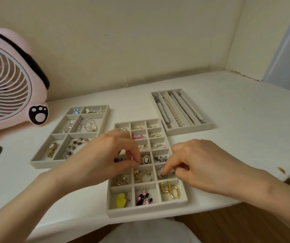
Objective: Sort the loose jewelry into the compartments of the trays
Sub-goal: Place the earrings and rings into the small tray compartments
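while the right hand [202, 160] pinched a small earring [168, 172] in the tray [140, 212] compartment directly beneath it, a slip could have flicked it over the divider among the gold hoops [170, 189] nearer its wrist; whether the curled left hand [105, 155] held anything, i couldn't tell.

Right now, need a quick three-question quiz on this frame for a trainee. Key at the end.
1. True or false: the pearl strand lies in the tray with long slots.
2. The gold hoops sit in which corner of the middle tray? A near right, B near left, C far left.
3. Which hand's forefinger reaches into the compartment just behind the hoops?
Key: 1 true; 2 A; 3 the right hand.
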{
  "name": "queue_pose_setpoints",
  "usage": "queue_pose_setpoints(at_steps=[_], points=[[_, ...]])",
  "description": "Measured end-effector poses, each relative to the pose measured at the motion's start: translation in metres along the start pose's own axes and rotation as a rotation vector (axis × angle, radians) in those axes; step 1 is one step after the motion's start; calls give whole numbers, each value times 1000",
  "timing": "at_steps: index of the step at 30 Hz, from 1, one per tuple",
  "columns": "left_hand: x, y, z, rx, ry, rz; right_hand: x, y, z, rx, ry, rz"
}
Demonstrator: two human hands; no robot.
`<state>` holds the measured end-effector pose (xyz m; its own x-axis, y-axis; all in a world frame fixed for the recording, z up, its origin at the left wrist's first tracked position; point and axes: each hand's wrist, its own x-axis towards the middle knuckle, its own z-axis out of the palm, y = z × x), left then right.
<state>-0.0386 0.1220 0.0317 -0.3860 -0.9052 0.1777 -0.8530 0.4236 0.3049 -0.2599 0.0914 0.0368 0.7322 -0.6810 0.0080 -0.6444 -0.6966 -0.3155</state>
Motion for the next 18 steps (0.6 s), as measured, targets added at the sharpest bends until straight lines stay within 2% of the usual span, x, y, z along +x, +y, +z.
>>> queue_pose_setpoints(at_steps=[6, 13, 18], points=[[-6, -7, -1, 6, -17, 29, 9, -9, -4, 72, 47, -19], [-3, -9, 8, 26, -85, 71, 28, -15, 6, 87, 21, -45], [-1, -12, 3, 18, -99, 104, 35, -10, 5, 288, 39, -6]])
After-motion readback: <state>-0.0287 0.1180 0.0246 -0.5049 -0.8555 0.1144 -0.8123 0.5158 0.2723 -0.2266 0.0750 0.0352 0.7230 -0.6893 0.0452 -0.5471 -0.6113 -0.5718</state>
